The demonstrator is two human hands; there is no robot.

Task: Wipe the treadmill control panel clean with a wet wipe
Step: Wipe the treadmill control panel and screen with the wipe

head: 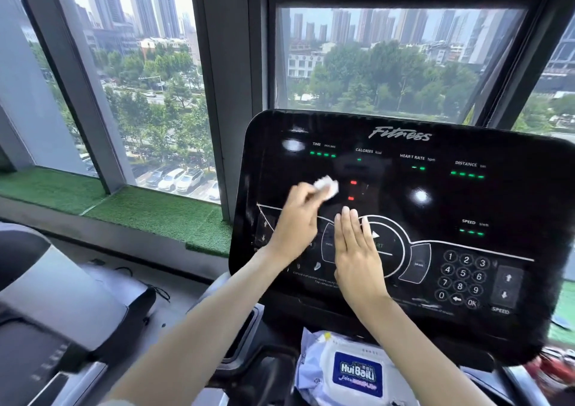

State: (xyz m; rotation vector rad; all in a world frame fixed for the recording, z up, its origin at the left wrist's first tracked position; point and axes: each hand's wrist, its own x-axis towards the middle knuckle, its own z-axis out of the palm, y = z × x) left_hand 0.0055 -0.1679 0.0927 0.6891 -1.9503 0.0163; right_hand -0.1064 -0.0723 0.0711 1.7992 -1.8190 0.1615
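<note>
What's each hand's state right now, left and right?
Left hand: closed, pinching the wet wipe.
Right hand: open, fingers straight, flat on the control panel.

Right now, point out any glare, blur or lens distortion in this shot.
Head view: two white glare spots sit on the glossy control panel; the left hand and its wet wipe are motion-blurred, the right hand sharper; window frames bow from the wide-angle lens; the lower-left corner is smeared.
</note>
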